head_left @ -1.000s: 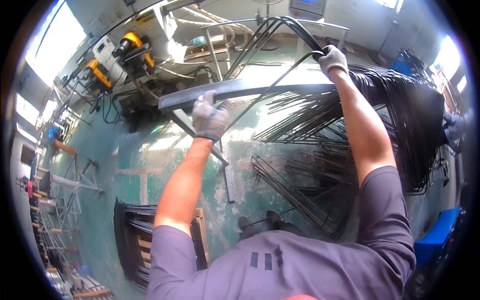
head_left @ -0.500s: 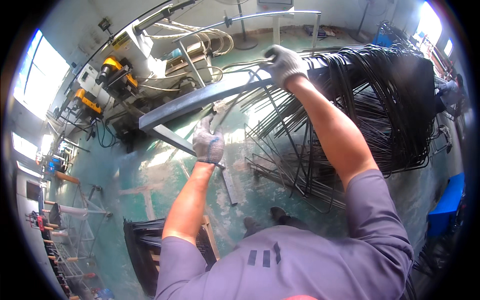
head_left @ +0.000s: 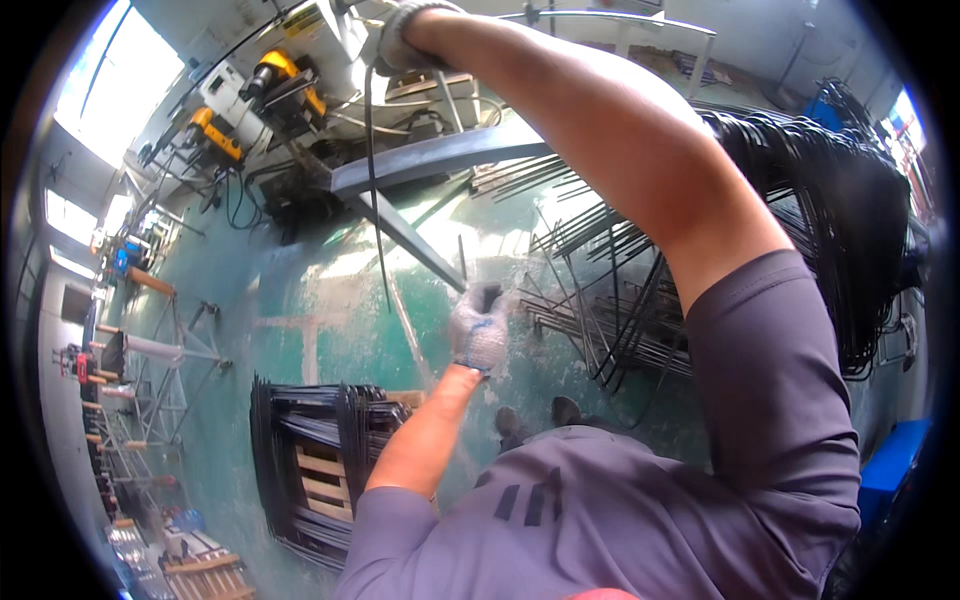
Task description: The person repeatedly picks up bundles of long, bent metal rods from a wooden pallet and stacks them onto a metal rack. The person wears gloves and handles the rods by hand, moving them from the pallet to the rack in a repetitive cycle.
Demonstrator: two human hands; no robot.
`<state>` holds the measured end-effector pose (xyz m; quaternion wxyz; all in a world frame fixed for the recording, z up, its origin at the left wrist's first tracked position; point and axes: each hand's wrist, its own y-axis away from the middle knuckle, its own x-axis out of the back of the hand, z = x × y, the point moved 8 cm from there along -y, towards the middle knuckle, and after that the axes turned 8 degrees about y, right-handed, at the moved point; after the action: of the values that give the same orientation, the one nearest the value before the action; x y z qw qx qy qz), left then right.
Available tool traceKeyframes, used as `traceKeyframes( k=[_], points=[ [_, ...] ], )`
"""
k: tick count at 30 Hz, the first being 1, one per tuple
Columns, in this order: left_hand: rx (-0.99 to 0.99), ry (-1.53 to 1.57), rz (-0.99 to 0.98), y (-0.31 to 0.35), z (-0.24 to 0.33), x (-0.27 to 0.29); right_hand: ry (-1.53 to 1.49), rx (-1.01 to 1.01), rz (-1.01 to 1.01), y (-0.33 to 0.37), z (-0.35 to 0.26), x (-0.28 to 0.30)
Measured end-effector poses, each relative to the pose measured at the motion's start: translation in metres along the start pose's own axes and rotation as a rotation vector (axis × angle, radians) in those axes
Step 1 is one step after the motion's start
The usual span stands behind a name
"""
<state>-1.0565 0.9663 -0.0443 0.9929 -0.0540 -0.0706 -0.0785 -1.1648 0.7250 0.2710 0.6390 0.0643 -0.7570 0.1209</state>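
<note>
My right hand (head_left: 408, 38), in a grey knit glove, is raised at the top of the view, closed around a thin, bent black metal rod (head_left: 374, 180). The rod hangs down from it in front of a grey steel beam (head_left: 430, 165). Lower down, my gloved left hand (head_left: 480, 328) has curled fingers beside the beam's slanting leg (head_left: 412, 240). A short, thin dark rod end (head_left: 462, 256) shows just above those fingers; whether they grip it is unclear. Bent black rods (head_left: 830, 200) hang in a thick bundle over the beam's right part, partly behind my right arm.
Another stack of bent black rods (head_left: 290, 500) lies on a wooden pallet (head_left: 322, 478) at lower left. Machines with yellow parts (head_left: 270, 75) stand at the back left. Loose rod ends (head_left: 590, 310) jut out near my feet. A blue box (head_left: 895, 460) is at far right.
My right hand has moved up and left with the rod, away from the hanging bundle. The left hand has come lower and to the right, its fingers now more curled. The view has shifted.
</note>
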Motion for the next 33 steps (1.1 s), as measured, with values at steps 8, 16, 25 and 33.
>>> traceKeyframes(
  k=[8,16,25,33],
  points=[
    [0.083,0.195,0.049,0.019,-0.008,0.008,0.191,-0.095,-0.051,-0.059,-0.042,0.025],
    [0.214,0.162,0.27,0.047,-0.053,0.069,0.21,-0.208,-0.078,-0.092,-0.041,0.034],
    [0.178,0.349,0.297,0.058,-0.072,0.105,0.276,-0.259,0.129,-0.024,0.056,0.052],
    [0.373,-0.086,0.318,0.085,-0.109,0.164,0.286,-1.206,0.405,0.296,0.338,0.011]
  ],
)
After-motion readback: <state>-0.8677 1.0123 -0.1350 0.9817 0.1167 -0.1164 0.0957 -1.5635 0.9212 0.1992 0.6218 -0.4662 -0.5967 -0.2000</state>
